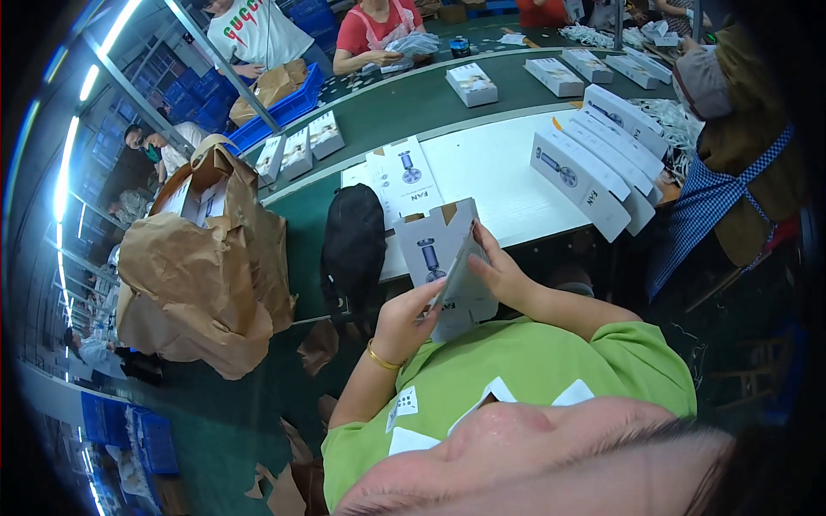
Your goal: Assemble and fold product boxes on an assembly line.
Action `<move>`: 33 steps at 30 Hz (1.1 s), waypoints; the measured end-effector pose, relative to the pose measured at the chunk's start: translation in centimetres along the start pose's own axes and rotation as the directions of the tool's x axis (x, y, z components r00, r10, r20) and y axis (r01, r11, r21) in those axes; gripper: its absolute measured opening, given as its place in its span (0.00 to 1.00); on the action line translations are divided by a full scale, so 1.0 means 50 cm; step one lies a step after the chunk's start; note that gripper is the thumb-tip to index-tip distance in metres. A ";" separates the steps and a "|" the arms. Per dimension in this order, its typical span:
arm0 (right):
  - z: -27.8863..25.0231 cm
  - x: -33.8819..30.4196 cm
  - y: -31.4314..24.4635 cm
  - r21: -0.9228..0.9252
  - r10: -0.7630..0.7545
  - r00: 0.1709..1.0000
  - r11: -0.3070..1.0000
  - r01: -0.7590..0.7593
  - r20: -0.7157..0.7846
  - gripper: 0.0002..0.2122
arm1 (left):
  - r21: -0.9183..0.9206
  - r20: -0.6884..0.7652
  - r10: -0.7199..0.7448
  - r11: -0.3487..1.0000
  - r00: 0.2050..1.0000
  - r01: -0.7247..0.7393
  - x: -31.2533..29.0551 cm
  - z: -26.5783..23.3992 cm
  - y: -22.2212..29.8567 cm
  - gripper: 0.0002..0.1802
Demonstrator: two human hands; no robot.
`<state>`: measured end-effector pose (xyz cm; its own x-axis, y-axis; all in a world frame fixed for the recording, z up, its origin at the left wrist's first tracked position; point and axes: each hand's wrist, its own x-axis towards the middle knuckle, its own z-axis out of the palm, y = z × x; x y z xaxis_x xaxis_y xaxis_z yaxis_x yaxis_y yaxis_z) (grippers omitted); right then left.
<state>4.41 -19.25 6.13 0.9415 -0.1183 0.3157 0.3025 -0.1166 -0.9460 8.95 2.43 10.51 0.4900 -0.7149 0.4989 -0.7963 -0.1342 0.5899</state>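
Hands (447,297) around flat carton (443,258) (white card)

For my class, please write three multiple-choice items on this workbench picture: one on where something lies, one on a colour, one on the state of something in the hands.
1. Where does the black bag lie?
A. right of the row of white cartons
B. between the brown paper sack and the flat carton in the hands
C. in the blue crate

2. What colour is the bracelet on the left hand?
A. gold
B. red
C. blue

3. In what state is the flat carton held by the left hand and right hand?
A. sealed shut
B. crushed into a ball
C. unfolded, flaps open

Answers: 1 B, the bag sits right of the brown paper sack; 2 A, a gold band at the wrist; 3 C, its top flaps stand open.
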 end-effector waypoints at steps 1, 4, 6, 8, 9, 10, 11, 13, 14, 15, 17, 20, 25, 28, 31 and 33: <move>0.006 0.001 0.000 0.222 0.043 0.998 0.975 -0.030 -0.052 0.34 | -0.027 0.020 -0.010 1.000 1.000 0.011 0.003 0.007 0.004 0.27; -0.013 0.012 -0.016 0.482 0.345 0.937 0.832 -0.276 -0.060 0.24 | -0.075 -0.009 -0.081 0.994 0.997 0.080 -0.005 0.032 -0.010 0.27; -0.014 0.013 -0.012 0.410 0.333 0.941 0.868 -0.280 -0.062 0.24 | -0.090 0.014 -0.101 0.991 0.995 0.102 -0.009 0.042 -0.023 0.29; -0.018 0.015 -0.005 0.335 0.318 0.946 0.899 -0.280 -0.062 0.24 | -0.102 0.036 -0.121 0.987 0.992 0.124 -0.009 0.047 -0.024 0.31; -0.024 0.016 0.001 0.294 0.348 0.935 0.903 -0.313 -0.074 0.23 | -0.073 0.029 -0.170 0.982 0.985 0.172 -0.003 0.047 -0.017 0.34; -0.029 0.017 0.010 0.254 0.376 0.922 0.904 -0.345 -0.086 0.23 | -0.045 0.021 -0.219 0.974 0.975 0.220 0.003 0.047 -0.013 0.37; -0.032 0.018 0.027 0.252 0.375 0.923 0.905 -0.344 -0.088 0.23 | 0.031 -0.006 -0.166 0.986 0.986 0.166 0.009 0.051 -0.024 0.40; -0.032 0.024 0.043 0.314 0.423 0.895 0.877 -0.364 -0.142 0.22 | 0.102 -0.027 -0.163 0.981 0.986 0.165 0.008 0.056 -0.040 0.41; -0.033 0.021 0.048 0.314 0.421 0.896 0.878 -0.362 -0.143 0.22 | 0.171 -0.046 -0.160 0.971 0.986 0.165 0.008 0.059 -0.047 0.42; -0.028 0.019 0.033 0.513 0.407 0.907 0.804 -0.301 -0.106 0.21 | 0.170 -0.045 -0.158 0.972 0.986 0.163 0.004 0.065 -0.056 0.42; -0.021 0.016 0.005 0.688 0.385 0.920 0.688 -0.231 -0.077 0.21 | 0.130 -0.150 0.070 0.990 0.986 -0.050 -0.005 0.075 -0.066 0.46; -0.020 0.000 -0.060 0.770 0.284 0.952 0.579 -0.266 0.115 0.23 | 0.161 -0.171 0.220 0.968 0.960 -0.193 -0.016 0.083 -0.053 0.50; -0.011 -0.001 -0.077 0.561 0.131 0.976 0.802 -0.206 0.171 0.26 | 0.193 -0.159 0.289 0.947 0.944 -0.258 -0.012 0.071 -0.023 0.50; 0.001 -0.009 -0.104 0.354 0.127 0.954 0.909 -0.222 0.271 0.24 | 0.202 -0.143 0.279 0.948 0.950 -0.248 -0.003 0.043 -0.006 0.47; -0.010 -0.002 -0.088 0.428 0.144 0.922 0.853 -0.299 0.358 0.22 | 0.210 -0.113 0.273 0.946 0.955 -0.245 -0.004 0.021 -0.016 0.40; -0.013 0.004 -0.074 0.546 0.206 0.874 0.712 -0.442 0.439 0.21 | 0.195 -0.098 0.302 0.940 0.948 -0.279 -0.005 0.011 -0.021 0.36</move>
<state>3.40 -19.47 9.73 0.9510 0.3055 0.0486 -0.1193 0.5072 -0.8535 9.45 2.35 9.42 0.2590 -0.6515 0.7130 -0.9546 -0.0605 0.2915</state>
